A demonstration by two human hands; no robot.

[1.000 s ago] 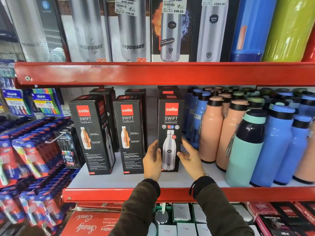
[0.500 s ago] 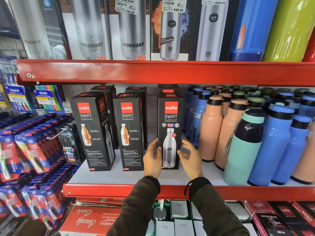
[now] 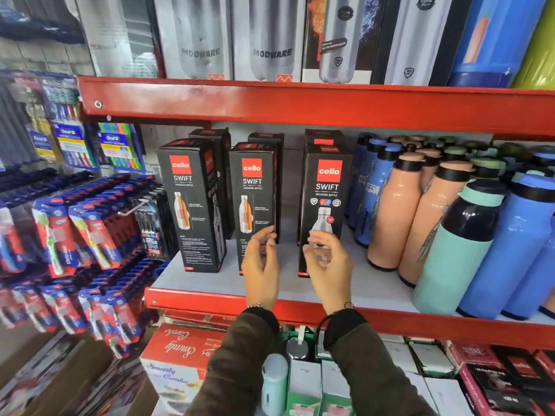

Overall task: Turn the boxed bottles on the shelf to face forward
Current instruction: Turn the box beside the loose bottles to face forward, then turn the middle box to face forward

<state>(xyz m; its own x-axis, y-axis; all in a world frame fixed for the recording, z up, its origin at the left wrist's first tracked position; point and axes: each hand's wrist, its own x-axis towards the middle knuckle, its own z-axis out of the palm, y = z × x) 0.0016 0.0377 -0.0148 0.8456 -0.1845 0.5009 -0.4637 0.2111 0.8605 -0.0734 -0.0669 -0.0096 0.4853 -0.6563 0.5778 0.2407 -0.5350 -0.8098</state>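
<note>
**A:** Shelving first: the red shelf (image 3: pixel 210 300) carries three black boxed bottles along its front, with more boxes behind them and loose plastic bottles (image 3: pixel 396 205) crowded on the right. What faces forward?

**B:** The right box (image 3: pixel 326 187) shows its main panel with the steel bottle picture, nearly square to the edge. The middle box (image 3: pixel 253 187) and the left box (image 3: pixel 189 199) both show an orange cutaway panel and stand slightly turned, with one side wall visible. I judge those two need turning next.

**A:** What could go wrong?

**B:** The boxes are tall and narrow, so a turn made from low down could tip one back into the row behind it. The middle box has little room on either side, and a corner swinging round could nudge the left box further askew. A wide sweep to the right could knock the peach bottle (image 3: pixel 393 211) standing near the right box.

**A:** And the hands?

**B:** Both are raised in front of the shelf, forearms coming up from below in dark sleeves. The left hand (image 3: pixel 261 262) is loosely spread with fingers curled, its fingertips overlapping the lower right of the middle box; motion blur hides whether they touch. The right hand (image 3: pixel 329 265) is likewise loose and holds nothing, in front of the right box's lower part, seemingly clear of it.
</note>
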